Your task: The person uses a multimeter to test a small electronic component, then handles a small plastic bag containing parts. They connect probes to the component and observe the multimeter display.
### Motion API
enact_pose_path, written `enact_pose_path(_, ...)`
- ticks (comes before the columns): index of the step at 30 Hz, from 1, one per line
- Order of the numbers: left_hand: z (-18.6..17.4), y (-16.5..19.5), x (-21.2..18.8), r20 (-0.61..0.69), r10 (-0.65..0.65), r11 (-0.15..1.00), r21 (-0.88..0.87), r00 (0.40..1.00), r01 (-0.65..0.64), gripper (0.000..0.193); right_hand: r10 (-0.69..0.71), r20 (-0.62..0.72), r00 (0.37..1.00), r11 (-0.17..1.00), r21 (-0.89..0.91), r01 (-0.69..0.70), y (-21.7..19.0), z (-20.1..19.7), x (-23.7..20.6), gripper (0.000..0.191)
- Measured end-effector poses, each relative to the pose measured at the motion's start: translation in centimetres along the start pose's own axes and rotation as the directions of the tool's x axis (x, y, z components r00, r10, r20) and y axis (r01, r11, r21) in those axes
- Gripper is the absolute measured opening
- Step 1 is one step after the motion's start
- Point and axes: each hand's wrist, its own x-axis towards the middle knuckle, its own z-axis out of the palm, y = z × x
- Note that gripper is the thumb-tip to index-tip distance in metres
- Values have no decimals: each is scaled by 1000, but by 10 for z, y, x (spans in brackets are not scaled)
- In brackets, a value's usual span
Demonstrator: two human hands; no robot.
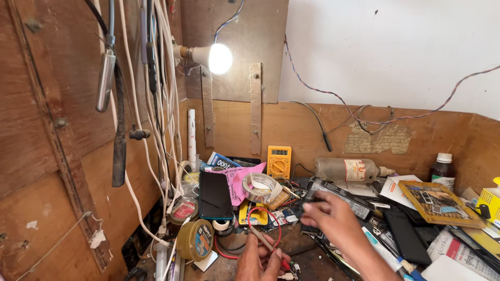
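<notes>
Plywood walls (62, 156) and white plaster enclose a cluttered counter (307, 260) lit by a bare bulb (220, 58). A phone (215, 195), tape roll (259, 187) and yellow meter (279, 162) lie untouched. Work looks barely begun: the right hand (333, 218) grips a small dark part (311, 198) above the clutter, and the left hand (260, 257) pinches a probe (265, 242) low at the front.

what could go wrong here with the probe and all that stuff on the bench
The left hand holds a probe whose red lead loops through clutter; a tug might drag small parts. The right hand hangs blurred over a black phone and could knock it. The bare lit bulb hangs beside dangling cables.
</notes>
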Motion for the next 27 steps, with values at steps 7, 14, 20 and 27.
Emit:
enact_pose_path(7, -3, 9, -5, 33, 80, 996, -28, 996, -79, 32, 205, 59, 977, 802, -582, -134, 33, 3, -38, 19)
enact_pose_path(14, -3, 31, -17, -27, 45, 999, -3, 999, -45, 25, 153, 42, 987, 748, -657, -88, 62, 20, -50, 31)
enact_pose_path(20, 3, 51, -29, -203, 133, 989, -32, 970, -142, 32, 186, 6, 983, 772, -620, -142, 54, 25, -55, 33)
enact_pose_path(27, -9, 104, -16, -275, 36, 969, 245, 961, 33, 29, 102, 70, 992, 921, -384, -68, 57, 22, -56, 29)
